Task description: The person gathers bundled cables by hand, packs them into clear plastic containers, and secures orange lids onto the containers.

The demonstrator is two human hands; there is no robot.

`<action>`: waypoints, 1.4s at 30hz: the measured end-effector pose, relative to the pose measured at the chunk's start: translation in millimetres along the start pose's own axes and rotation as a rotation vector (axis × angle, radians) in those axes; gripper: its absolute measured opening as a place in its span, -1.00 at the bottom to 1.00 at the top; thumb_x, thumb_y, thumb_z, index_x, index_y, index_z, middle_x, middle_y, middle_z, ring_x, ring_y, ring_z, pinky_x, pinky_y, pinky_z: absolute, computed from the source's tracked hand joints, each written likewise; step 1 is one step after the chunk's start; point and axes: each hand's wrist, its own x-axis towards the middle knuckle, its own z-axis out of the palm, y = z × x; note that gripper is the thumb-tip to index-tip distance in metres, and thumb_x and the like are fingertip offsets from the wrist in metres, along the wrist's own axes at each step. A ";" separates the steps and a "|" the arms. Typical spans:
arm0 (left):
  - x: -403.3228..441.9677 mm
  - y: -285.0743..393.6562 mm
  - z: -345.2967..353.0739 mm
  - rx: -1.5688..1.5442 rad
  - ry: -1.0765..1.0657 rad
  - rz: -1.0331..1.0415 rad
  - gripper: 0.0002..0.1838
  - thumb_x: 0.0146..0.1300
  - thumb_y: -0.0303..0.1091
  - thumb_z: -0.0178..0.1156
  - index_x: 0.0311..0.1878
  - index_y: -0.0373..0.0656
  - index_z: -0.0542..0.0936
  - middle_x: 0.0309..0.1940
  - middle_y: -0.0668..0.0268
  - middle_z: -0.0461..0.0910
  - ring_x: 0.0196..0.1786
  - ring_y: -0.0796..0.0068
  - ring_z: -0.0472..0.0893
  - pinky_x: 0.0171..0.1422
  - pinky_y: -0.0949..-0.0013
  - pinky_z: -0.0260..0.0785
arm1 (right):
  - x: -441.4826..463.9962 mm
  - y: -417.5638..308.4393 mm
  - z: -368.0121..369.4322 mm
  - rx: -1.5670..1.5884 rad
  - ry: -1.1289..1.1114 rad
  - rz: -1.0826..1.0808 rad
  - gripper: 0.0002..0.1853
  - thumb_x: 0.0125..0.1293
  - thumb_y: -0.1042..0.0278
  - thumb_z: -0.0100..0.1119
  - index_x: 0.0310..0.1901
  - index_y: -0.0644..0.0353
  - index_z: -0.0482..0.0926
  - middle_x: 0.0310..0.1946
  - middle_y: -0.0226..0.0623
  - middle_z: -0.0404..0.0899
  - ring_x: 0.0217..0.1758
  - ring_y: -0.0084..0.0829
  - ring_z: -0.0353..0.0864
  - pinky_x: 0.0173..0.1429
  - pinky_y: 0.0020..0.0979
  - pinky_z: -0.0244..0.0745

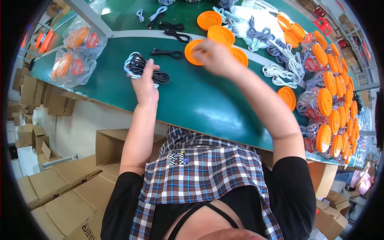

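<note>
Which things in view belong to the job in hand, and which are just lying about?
Likely the job:
- cable bundle in the left hand
- orange lids near the right hand
- white cables on the table
- orange-lidded containers

Probably just lying about:
- cardboard boxes
- red stool

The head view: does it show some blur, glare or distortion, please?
In the head view, the right hand is blurred, the left hand looks sharper; pale glare lies on the green table; the picture bulges like a fisheye, with black corners.
</note>
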 end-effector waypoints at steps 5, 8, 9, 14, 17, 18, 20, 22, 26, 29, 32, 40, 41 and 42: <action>-20.0 -20.6 14.3 0.589 -0.345 0.033 -0.62 0.23 -0.45 0.38 0.10 -0.29 0.56 -0.30 0.31 0.68 -0.36 0.57 0.59 -0.24 0.51 0.45 | 82.8 112.3 -65.2 -0.353 0.338 0.318 -0.73 0.31 0.33 0.10 -0.16 0.26 0.76 -0.22 -0.13 0.76 -0.17 -0.08 0.73 0.02 -0.19 0.63; -13.4 -16.9 21.3 0.624 -0.397 0.042 -0.62 0.23 -0.45 0.37 0.10 -0.29 0.56 -0.26 0.29 0.69 -0.34 0.54 0.60 -0.21 0.50 0.46 | 126.1 138.8 -99.3 -0.682 0.112 0.411 -0.71 0.31 0.28 0.14 -0.14 0.29 0.76 -0.21 -0.14 0.75 -0.15 -0.12 0.73 0.00 -0.19 0.63; -11.3 -15.9 24.1 0.616 -0.444 0.071 -0.63 0.23 -0.46 0.37 0.09 -0.28 0.56 -0.24 0.30 0.69 -0.33 0.53 0.60 -0.19 0.50 0.46 | 134.5 139.4 -99.9 -0.682 0.113 0.407 -0.71 0.31 0.28 0.14 -0.14 0.29 0.76 -0.21 -0.14 0.75 -0.15 -0.12 0.73 0.00 -0.19 0.63; -7.1 -15.0 46.3 0.521 -0.705 -0.004 -0.64 0.20 -0.52 0.39 0.06 -0.27 0.56 -0.20 0.30 0.69 -0.26 0.51 0.63 -0.10 0.51 0.46 | 161.9 151.9 -97.7 -0.831 -0.190 0.437 -0.67 0.31 0.22 0.20 -0.12 0.33 0.74 -0.21 -0.13 0.74 -0.19 -0.15 0.72 -0.03 -0.23 0.64; -4.5 -26.4 55.9 0.422 -0.766 0.056 -0.61 0.18 -0.55 0.40 0.07 -0.26 0.55 -0.17 0.30 0.70 -0.21 0.51 0.65 -0.05 0.51 0.48 | 148.4 177.0 -114.7 -0.330 0.006 0.447 -0.63 0.33 0.16 0.21 -0.04 0.31 0.71 -0.14 -0.12 0.72 -0.15 -0.15 0.70 -0.02 -0.27 0.61; -3.2 -29.0 57.8 0.387 -0.786 0.079 -0.60 0.17 -0.56 0.41 0.08 -0.26 0.54 -0.17 0.30 0.71 -0.19 0.51 0.66 -0.04 0.51 0.48 | 149.6 179.9 -117.6 -0.250 0.040 0.449 -0.63 0.34 0.15 0.21 -0.03 0.30 0.70 -0.13 -0.12 0.72 -0.14 -0.15 0.70 -0.02 -0.27 0.60; -2.6 -29.8 57.9 0.371 -0.753 0.038 -0.59 0.17 -0.56 0.41 0.09 -0.26 0.54 -0.16 0.29 0.71 -0.18 0.51 0.67 -0.03 0.51 0.49 | 153.5 184.4 -124.5 -0.128 0.061 0.504 -0.61 0.31 0.15 0.24 0.01 0.30 0.69 -0.09 -0.12 0.71 -0.10 -0.15 0.70 0.01 -0.28 0.60; -3.6 -27.8 55.0 0.356 -0.681 -0.033 -0.57 0.17 -0.56 0.41 0.11 -0.25 0.53 -0.15 0.29 0.71 -0.16 0.51 0.68 -0.02 0.51 0.50 | 159.3 183.8 -131.3 -0.038 0.033 0.608 -0.57 0.26 0.18 0.31 0.07 0.31 0.67 -0.04 -0.11 0.70 -0.04 -0.14 0.69 0.06 -0.28 0.59; 1.8 -30.1 53.8 0.350 -0.620 -0.086 -0.55 0.18 -0.56 0.42 0.13 -0.25 0.52 -0.12 0.29 0.72 -0.14 0.52 0.68 0.00 0.52 0.50 | 175.3 170.2 -111.3 -0.338 -0.122 0.591 -0.48 0.15 0.21 0.40 0.12 0.33 0.65 -0.03 -0.09 0.71 -0.03 -0.13 0.70 0.07 -0.28 0.61; 2.0 -31.2 51.1 0.347 -0.594 -0.113 -0.54 0.18 -0.55 0.42 0.15 -0.25 0.51 -0.11 0.29 0.72 -0.14 0.53 0.69 0.00 0.52 0.51 | 180.2 163.2 -98.5 -0.684 -0.271 0.513 -0.41 0.06 0.22 0.46 0.14 0.35 0.65 -0.05 -0.07 0.72 -0.04 -0.12 0.71 0.05 -0.27 0.64; 4.2 -30.7 47.7 0.382 -0.591 -0.116 -0.53 0.20 -0.54 0.41 0.17 -0.27 0.51 -0.09 0.27 0.72 -0.13 0.53 0.68 0.01 0.53 0.50 | 181.2 161.5 -103.4 -0.674 -0.351 0.512 -0.32 0.05 0.20 0.51 0.22 0.34 0.60 -0.02 -0.06 0.72 -0.02 -0.12 0.71 0.09 -0.27 0.64; 7.6 -28.3 50.6 0.389 -0.515 -0.131 -0.57 0.21 -0.52 0.41 0.14 -0.29 0.53 -0.10 0.28 0.72 -0.13 0.52 0.68 0.00 0.52 0.50 | 161.8 172.8 -109.3 -0.009 0.218 0.566 -0.30 0.03 0.15 0.56 0.19 0.36 0.62 0.00 -0.03 0.71 0.00 -0.12 0.72 0.10 -0.27 0.65; 8.2 -28.4 50.5 0.381 -0.500 -0.150 -0.57 0.21 -0.52 0.41 0.14 -0.28 0.54 -0.11 0.28 0.71 -0.13 0.52 0.68 0.00 0.52 0.50 | 166.7 172.2 -104.6 -0.009 0.217 0.567 -0.30 0.03 0.15 0.56 0.19 0.36 0.62 0.00 -0.03 0.71 0.00 -0.12 0.72 0.10 -0.27 0.65; 8.7 -28.5 50.3 0.375 -0.485 -0.170 -0.58 0.21 -0.53 0.41 0.13 -0.28 0.55 -0.12 0.28 0.71 -0.14 0.52 0.67 0.00 0.52 0.49 | 175.9 159.8 -94.2 -0.138 0.167 0.577 -0.32 0.06 0.15 0.55 0.18 0.39 0.62 -0.01 -0.02 0.70 -0.01 -0.14 0.73 0.09 -0.28 0.65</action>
